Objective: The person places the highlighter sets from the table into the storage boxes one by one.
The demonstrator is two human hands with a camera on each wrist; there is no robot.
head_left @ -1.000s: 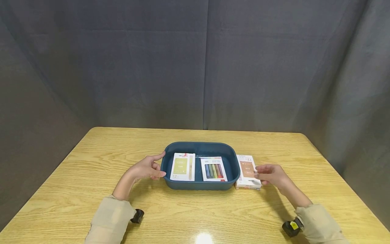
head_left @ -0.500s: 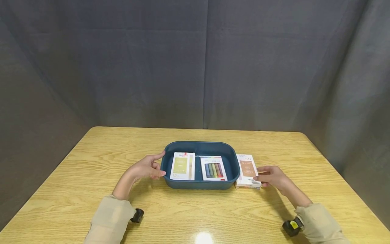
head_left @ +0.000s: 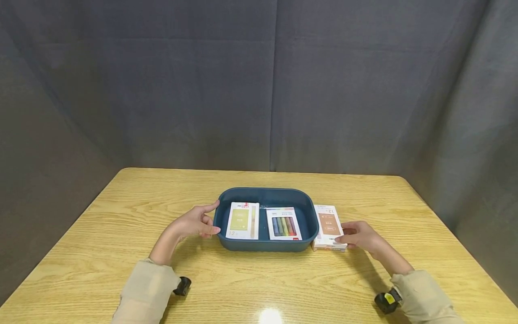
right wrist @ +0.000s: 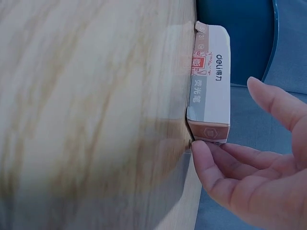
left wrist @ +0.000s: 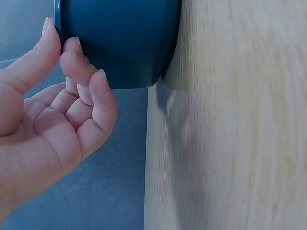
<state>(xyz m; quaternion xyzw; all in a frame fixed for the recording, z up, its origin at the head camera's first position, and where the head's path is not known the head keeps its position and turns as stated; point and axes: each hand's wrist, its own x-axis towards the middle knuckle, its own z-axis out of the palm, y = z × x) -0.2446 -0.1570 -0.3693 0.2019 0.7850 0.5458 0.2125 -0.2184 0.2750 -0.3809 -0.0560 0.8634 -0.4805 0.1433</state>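
A dark blue divided tray point(head_left: 265, 246) stands mid-table. My left hand point(head_left: 193, 223) pinches its left rim, thumb at the rim and curled fingers against the outer wall in the left wrist view. A white box with a yellow-green label point(head_left: 240, 220) lies in the left compartment. The right one holds a white box with a window point(head_left: 284, 223) showing coloured sticks. Against the tray's right side lies a white highlighter box point(head_left: 329, 225) with an orange-brown panel. My right hand point(head_left: 363, 236) touches its right end with relaxed fingertips. The thumb hovers apart from it in the right wrist view.
The wooden table point(head_left: 259, 279) has rounded far corners. Dark grey curtains point(head_left: 202, 90) hang behind it and along both sides. A black wrist camera point(head_left: 183, 286) sits below the left sleeve, another black wrist camera point(head_left: 386, 303) below the right.
My right thumb has shifted slightly toward the near end of the highlighter box. The left hand, the tray and the boxes have stayed put.
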